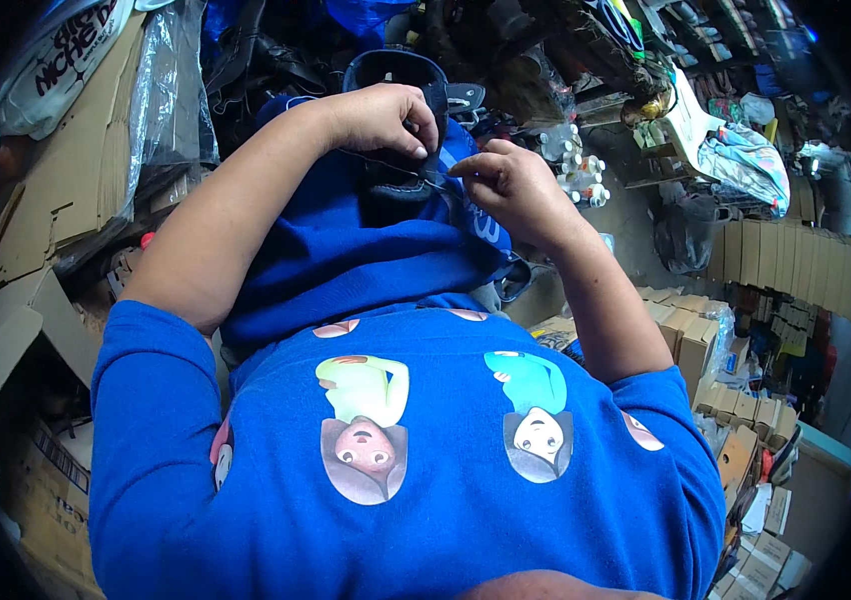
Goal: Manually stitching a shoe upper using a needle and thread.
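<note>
A black boot (396,68) rests on my lap over blue cloth (316,235), its opening away from me. My left hand (386,118) is bent over the boot's side, thumb and fingers closed on its dark edge. On the boot's right, my right hand (514,188) pinches with thumb and forefinger, the other fingers curled. A thin pale thread (434,183) runs from the boot toward these right fingertips. Whether a needle is there is too small to tell. Part of the boot is hidden under my left hand.
Small clear bottles with pale caps (578,175) stand to the right. Flattened cardboard (71,185) and clear plastic lean at the left. Stacked cardboard boxes (696,335) fill the lower right. Dark clutter lies beyond the boot, and a white chair-like piece (684,125) holds cloth.
</note>
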`<state>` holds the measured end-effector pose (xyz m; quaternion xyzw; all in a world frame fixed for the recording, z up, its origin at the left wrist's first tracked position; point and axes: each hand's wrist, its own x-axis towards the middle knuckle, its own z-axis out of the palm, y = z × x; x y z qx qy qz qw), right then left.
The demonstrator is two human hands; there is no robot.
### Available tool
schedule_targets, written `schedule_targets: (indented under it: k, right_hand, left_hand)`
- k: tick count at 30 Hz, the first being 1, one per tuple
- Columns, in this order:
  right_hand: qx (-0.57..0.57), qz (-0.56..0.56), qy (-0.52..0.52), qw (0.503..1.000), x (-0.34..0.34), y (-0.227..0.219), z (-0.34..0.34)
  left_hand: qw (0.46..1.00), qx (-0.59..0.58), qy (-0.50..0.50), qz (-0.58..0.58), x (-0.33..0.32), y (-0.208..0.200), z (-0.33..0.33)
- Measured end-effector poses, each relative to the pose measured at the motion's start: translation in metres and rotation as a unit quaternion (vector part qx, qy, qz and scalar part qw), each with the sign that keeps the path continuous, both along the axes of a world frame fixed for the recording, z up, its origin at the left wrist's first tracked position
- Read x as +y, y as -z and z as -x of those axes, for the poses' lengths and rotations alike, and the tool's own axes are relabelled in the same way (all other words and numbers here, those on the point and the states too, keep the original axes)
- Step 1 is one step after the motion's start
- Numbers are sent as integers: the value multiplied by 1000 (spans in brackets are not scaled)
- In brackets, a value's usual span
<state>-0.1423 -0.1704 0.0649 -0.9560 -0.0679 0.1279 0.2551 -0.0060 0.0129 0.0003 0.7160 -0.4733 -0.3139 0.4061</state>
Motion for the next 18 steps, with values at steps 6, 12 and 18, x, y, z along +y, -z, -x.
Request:
schedule_targets:
  k: [6,12,18]
  right_hand:
    - [-5,50,-1,999,-2,-2,-2]
    - [79,-58,45,994,-19,6,-10]
    - [32,2,-40,999,-22,2,-25]
  left_hand:
    - [1000,4,19,-11,-15,-4,-2]
    - [997,29,55,-49,-24,-3,-10]
    - [997,48,52,-30,-21,0,-12]
